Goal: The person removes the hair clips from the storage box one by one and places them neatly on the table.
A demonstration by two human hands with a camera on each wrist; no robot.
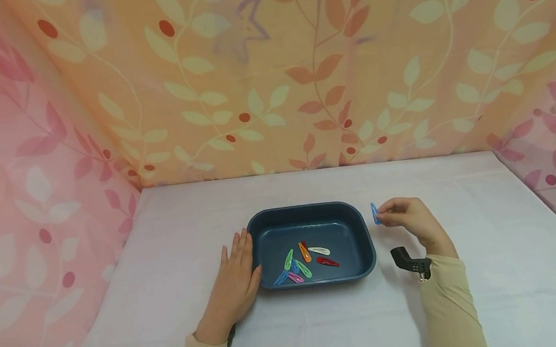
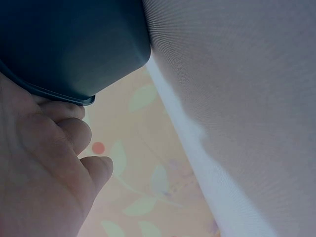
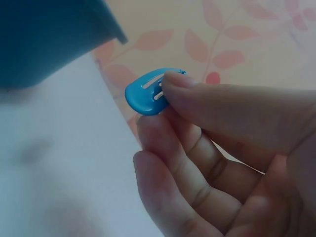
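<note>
A blue snap hair clip [image 1: 375, 214] is pinched between the thumb and fingers of my right hand [image 1: 415, 221], just right of the dark blue tray [image 1: 349, 238]. The right wrist view shows the same clip [image 3: 140, 98] under the thumb tip, its rounded end sticking out. With fingers extended, my left hand [image 1: 235, 286] rests against the tray's left side and rim. Inside the tray lie several clips: an orange clip [image 1: 305, 252], a white clip [image 1: 319, 251], a red clip [image 1: 328, 261], a pink clip [image 1: 295, 277], plus green and blue ones. Another red clip is partly hidden behind the orange one.
The tray stands on a table covered with white cloth [image 1: 178, 219]. A leaf-patterned curtain [image 1: 300, 84] hangs behind the table, with pink patterned cloth [image 1: 26, 215] at both sides. A black wrist mount [image 1: 410, 264] juts from the right forearm.
</note>
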